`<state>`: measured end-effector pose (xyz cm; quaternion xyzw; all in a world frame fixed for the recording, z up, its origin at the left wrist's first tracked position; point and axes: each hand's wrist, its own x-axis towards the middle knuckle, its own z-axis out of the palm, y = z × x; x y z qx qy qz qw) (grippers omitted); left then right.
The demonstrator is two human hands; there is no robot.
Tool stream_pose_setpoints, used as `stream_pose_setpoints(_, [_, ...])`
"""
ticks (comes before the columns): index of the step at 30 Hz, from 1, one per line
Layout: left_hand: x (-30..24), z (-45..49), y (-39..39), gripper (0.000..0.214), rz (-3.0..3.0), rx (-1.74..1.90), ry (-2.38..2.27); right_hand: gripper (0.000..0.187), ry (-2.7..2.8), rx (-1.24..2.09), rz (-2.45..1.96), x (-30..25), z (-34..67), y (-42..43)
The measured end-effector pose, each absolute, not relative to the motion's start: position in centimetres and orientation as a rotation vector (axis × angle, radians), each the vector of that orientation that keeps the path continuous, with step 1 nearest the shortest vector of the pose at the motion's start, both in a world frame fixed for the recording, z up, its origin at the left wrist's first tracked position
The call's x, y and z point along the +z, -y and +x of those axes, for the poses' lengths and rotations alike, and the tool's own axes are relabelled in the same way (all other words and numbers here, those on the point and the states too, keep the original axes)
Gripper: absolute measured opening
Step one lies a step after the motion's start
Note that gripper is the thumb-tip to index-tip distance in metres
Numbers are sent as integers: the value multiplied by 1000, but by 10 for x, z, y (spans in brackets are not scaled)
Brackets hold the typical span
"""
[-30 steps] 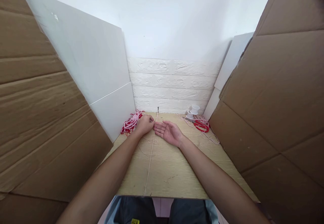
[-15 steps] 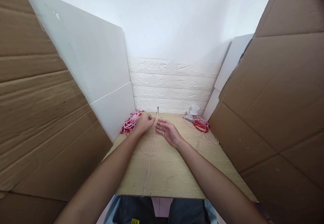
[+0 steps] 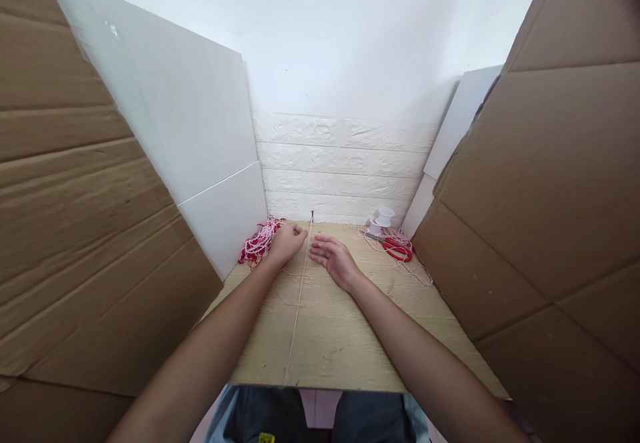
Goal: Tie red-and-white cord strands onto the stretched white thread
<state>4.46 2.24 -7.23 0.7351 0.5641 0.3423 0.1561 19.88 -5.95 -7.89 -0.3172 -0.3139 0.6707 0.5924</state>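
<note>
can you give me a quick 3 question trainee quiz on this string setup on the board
1. True or false: the right hand grips the red scissors.
2. Which lies nearest the left hand? A) red and white cord bundle B) white spools C) scissors
3. What does the taut string run up to at the far edge of the board?

Key: 1 false, the hand lies open by the string. 2 A. 3 a small nail.

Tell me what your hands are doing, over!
Left hand fisted beside the string, grip unclear. Right hand open, palm down, other side. Scissors off right, nothing in the way.
</note>
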Motion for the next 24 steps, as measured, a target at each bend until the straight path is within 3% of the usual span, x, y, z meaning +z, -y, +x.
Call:
stream_pose_setpoints(6, [-73, 44, -18, 29, 2245, 873, -1748, 11, 735, 1550, -740, -80, 199, 59])
stream_pose_setpoints(12, [-72, 46, -16, 20, 2332, 782, -1768, 8, 739, 1556, -737, -81, 198, 58])
stream_pose_setpoints(24, [-65, 48, -13, 30, 1946, 995, -1316, 29, 713, 1588, -685, -76, 201, 61])
